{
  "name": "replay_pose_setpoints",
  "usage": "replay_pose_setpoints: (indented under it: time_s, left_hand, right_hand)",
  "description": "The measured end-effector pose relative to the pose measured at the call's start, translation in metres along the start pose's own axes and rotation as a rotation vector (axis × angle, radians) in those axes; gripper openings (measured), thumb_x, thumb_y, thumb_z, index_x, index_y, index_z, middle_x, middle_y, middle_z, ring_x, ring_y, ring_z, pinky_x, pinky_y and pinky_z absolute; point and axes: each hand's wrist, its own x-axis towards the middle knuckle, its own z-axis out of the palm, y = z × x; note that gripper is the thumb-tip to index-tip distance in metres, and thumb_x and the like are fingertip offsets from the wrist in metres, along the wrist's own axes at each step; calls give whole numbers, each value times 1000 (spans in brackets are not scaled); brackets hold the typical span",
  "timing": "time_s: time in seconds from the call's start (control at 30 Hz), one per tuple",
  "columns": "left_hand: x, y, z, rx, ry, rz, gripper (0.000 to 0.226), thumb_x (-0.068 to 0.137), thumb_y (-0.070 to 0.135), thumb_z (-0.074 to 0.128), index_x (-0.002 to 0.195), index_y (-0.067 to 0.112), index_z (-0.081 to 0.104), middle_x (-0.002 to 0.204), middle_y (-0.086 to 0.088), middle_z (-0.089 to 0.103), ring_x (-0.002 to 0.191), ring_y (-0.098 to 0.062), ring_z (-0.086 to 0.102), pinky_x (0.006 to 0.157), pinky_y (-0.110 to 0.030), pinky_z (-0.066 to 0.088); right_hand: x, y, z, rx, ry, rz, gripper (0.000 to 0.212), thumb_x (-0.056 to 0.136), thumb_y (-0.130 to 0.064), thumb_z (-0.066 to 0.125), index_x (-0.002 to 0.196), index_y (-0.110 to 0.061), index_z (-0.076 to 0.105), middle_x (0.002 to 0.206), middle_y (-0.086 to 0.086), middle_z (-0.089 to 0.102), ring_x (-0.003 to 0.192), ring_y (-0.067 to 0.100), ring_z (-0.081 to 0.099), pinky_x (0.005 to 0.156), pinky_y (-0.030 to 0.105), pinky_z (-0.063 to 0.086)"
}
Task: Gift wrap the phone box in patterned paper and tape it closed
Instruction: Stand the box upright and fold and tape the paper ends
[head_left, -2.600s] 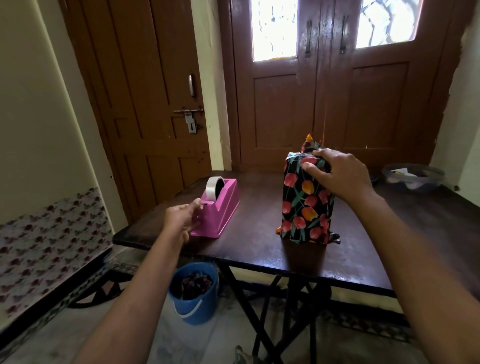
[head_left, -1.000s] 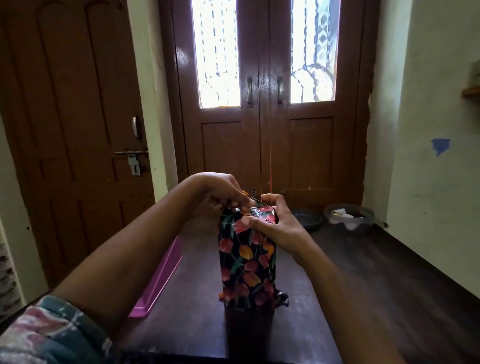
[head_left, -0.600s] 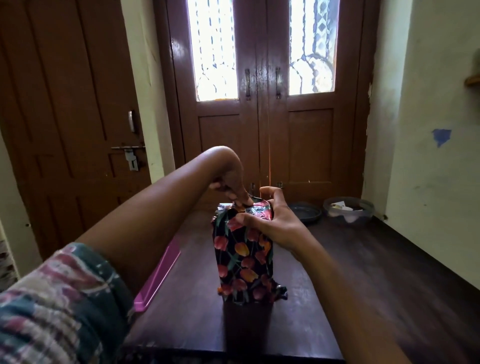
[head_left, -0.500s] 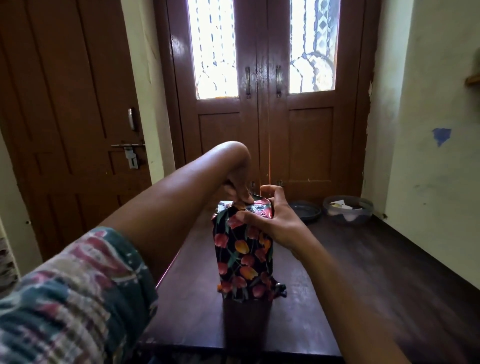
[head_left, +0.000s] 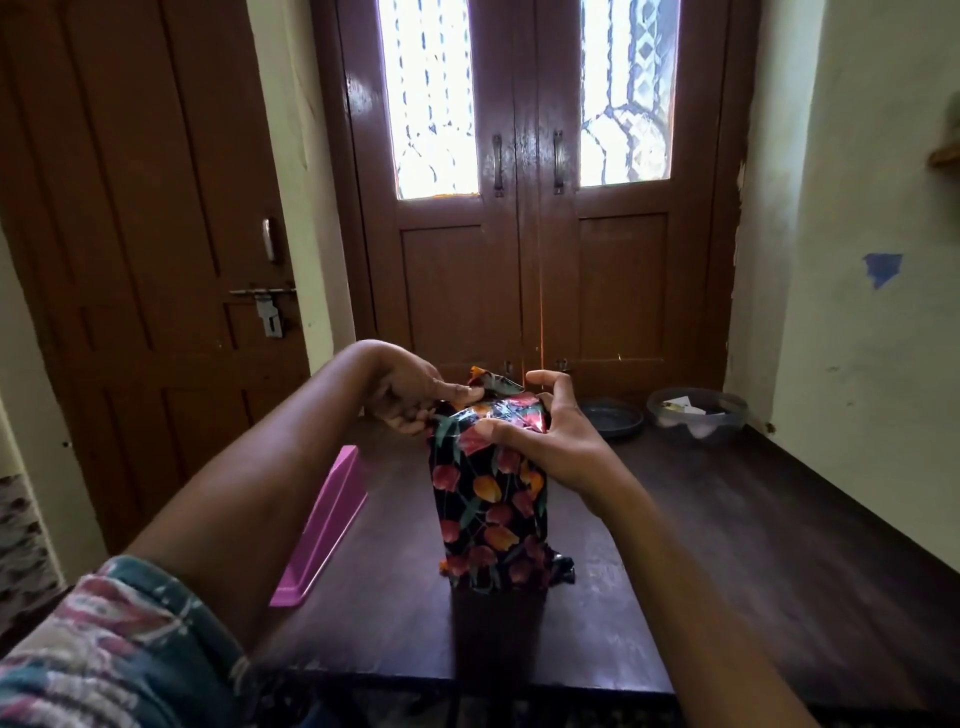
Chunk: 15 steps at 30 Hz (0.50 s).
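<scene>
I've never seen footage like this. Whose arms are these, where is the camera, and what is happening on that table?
No machine here: these are a person's two bare arms, filmed by one wide-angle camera worn on the head, looking forward and down. On the dark wooden table stands a wrapped box, upright, in black paper with tulips. The right hand grips its top, thumb on the near face. The left hand pinches the paper at the top left corner, beside a loose flap that sticks up. A pink tape dispenser lies to the left, partly hidden by the arm. At the far end sit a dark dish and a clear bowl.
</scene>
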Motion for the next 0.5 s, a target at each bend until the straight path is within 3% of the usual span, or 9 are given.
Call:
replay_pose_setpoints:
  time_s: [0.1, 0.23, 0.4, 0.5]
  left_hand:
    - [-3, -13, 0, -152, -53, 61, 36, 90, 40, 50, 88, 5, 59, 63, -4, 66, 51, -9, 63, 47, -18, 52]
    - [-4, -25, 3, -350, -51, 129, 23, 91, 26, 53, 90, 4, 59, 66, -6, 63, 55, -10, 63, 52, -19, 54]
    - [-5, -23, 7, -312, 116, 187, 21, 93, 20, 50, 97, 2, 60, 65, -5, 57, 51, -12, 55, 48, -20, 48]
    - [-2, -28, 9, -265, 203, 269, 35, 88, 25, 57, 114, 3, 62, 78, -7, 58, 64, -15, 53, 64, -27, 45]
  right_hand:
    - [-1, -1, 2, 18, -15, 14, 82, 67, -43, 78, 128, -33, 24, 124, 3, 43, 110, 20, 52, 91, 32, 49]
    - [-2, -3, 1, 11, -26, 22, 85, 67, -43, 78, 129, -32, 23, 127, 4, 44, 110, 20, 52, 89, 30, 49]
    - [0, -2, 0, 21, -13, 37, 84, 67, -42, 78, 128, -33, 22, 128, 4, 43, 111, 20, 52, 92, 32, 49]
    - [2, -2, -2, 4, -24, 73, 90, 64, -46, 78, 132, -31, 21, 133, 6, 41, 116, 23, 49, 97, 36, 47]
